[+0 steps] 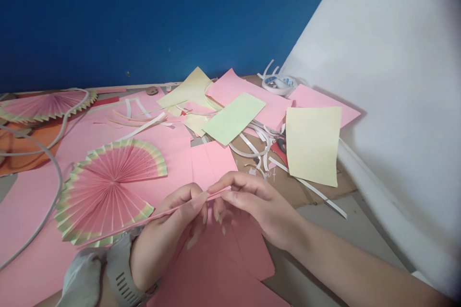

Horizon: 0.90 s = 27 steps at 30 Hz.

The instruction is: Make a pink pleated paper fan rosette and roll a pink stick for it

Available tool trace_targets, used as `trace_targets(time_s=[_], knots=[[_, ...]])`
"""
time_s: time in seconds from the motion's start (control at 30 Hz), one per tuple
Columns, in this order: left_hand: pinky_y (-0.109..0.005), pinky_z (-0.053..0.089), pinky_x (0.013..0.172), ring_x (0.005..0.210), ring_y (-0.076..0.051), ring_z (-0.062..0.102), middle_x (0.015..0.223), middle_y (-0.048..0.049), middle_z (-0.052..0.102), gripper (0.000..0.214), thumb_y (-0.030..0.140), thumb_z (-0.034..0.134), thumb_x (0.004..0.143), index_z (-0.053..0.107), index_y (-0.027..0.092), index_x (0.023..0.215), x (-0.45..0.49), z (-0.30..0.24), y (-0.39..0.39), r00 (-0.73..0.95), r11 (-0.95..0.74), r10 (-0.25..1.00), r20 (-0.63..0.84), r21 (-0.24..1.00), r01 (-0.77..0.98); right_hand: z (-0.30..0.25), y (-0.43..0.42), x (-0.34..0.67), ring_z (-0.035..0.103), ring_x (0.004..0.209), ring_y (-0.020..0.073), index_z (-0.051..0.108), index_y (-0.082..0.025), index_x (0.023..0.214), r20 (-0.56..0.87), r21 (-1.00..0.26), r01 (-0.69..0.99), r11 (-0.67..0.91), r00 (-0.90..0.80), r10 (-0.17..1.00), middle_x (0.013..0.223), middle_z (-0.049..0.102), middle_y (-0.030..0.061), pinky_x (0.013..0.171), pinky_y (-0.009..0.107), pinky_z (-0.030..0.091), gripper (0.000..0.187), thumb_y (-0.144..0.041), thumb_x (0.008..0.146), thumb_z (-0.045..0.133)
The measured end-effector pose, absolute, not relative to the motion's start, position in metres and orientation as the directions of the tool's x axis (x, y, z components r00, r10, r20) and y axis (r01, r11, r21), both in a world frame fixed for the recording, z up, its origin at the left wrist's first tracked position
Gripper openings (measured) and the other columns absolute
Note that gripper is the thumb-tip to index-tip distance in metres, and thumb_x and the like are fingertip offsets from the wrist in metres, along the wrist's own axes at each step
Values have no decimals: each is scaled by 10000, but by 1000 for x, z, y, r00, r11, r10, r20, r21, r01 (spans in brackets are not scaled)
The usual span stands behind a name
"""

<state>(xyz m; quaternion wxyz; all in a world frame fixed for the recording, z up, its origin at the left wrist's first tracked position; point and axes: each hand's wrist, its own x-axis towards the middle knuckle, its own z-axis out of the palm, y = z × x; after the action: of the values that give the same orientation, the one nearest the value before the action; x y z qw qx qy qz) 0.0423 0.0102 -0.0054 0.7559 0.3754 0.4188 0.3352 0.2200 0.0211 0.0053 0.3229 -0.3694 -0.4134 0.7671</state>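
Note:
My left hand (185, 213) and my right hand (257, 204) pinch a narrow folded strip of pink paper (163, 213) between thumbs and fingers. The strip runs from my right fingertips down left across my left wrist. Beneath both hands lie pink paper sheets (216, 268). To the left of my left hand rests a pleated paper fan (111, 182), pink with a yellow and green rim, spread nearly into a full circle with a gap at its right side. My left wrist wears a grey watch band (124, 268).
A second pleated fan (50, 105) lies far left near a white cable (59, 172). Green paper (234, 119), yellow paper (313, 146), scissors (281, 145), white paper strips (320, 194) and a tape roll (279, 84) lie behind and right. A blue wall (162, 19) stands behind.

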Motion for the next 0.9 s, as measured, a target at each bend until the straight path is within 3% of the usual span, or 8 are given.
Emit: trace_targets(time_s=[0.23,0.4,0.6,0.9], knots=[[-235,350,570,511,-108,393,466,56,419,345,378,479,883,462,193,592,47,-3,12,402,453,859,-316,835,-312,8,21,221,627,689,124,567,-191,1087,-292,-898,-151,-412,-495,818,801,611,14,629,264,487,222,-233,929,418],[-226,321,541,478,-94,354,445,62,404,342,337,464,895,480,185,589,45,-4,11,418,457,849,-325,847,-271,11,17,217,628,814,133,585,-188,968,-286,-931,-70,-358,-470,835,855,635,18,768,285,496,102,-225,882,543],[-228,280,506,461,-78,347,501,72,435,308,389,504,872,492,186,641,42,-9,9,453,518,812,-368,812,-268,6,21,215,627,665,91,577,-149,884,-236,-871,-263,-416,-519,822,743,647,4,661,243,519,66,-201,889,537],[-206,360,560,517,-95,398,465,60,404,332,343,494,890,466,182,601,48,-2,11,459,520,828,-322,747,-414,5,22,217,640,663,101,628,-156,961,-268,-857,-259,-445,-514,815,756,640,13,618,219,521,191,-216,933,449]])
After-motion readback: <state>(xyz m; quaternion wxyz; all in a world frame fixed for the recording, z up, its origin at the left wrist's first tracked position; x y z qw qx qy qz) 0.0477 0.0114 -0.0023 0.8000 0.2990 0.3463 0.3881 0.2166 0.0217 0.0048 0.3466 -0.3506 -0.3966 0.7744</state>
